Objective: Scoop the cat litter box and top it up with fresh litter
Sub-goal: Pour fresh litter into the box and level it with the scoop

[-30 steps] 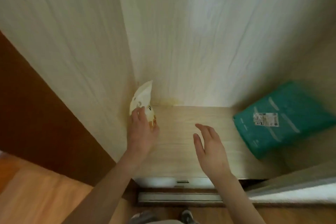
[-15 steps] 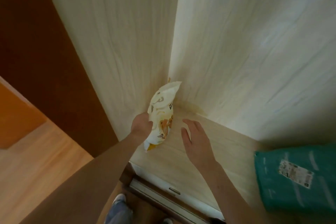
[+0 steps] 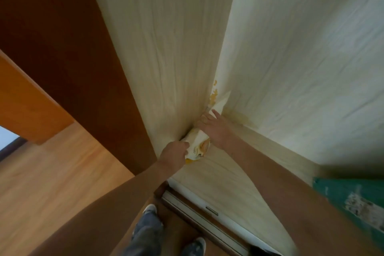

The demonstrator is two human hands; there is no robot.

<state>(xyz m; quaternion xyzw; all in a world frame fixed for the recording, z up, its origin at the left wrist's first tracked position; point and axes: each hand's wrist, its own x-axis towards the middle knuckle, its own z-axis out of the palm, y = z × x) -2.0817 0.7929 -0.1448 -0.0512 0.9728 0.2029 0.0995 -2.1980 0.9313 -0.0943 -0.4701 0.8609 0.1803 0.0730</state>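
Observation:
A white and yellow litter bag leans in the back left corner of a pale wooden closet shelf. My left hand is closed around the bag's lower end. My right hand lies on the bag's upper part, fingers spread and pointing into the corner. The bag's top flap sticks up past my fingers. No litter box or scoop is in view.
A teal package with a white label lies on the shelf at the right. Pale closet walls enclose the corner. A dark brown panel stands at the left, above an orange wood floor. My feet show below.
My right hand has reached forward from beside the bag and now rests on its upper part. My left hand keeps its hold. The view has swung left, pushing the teal package to the edge.

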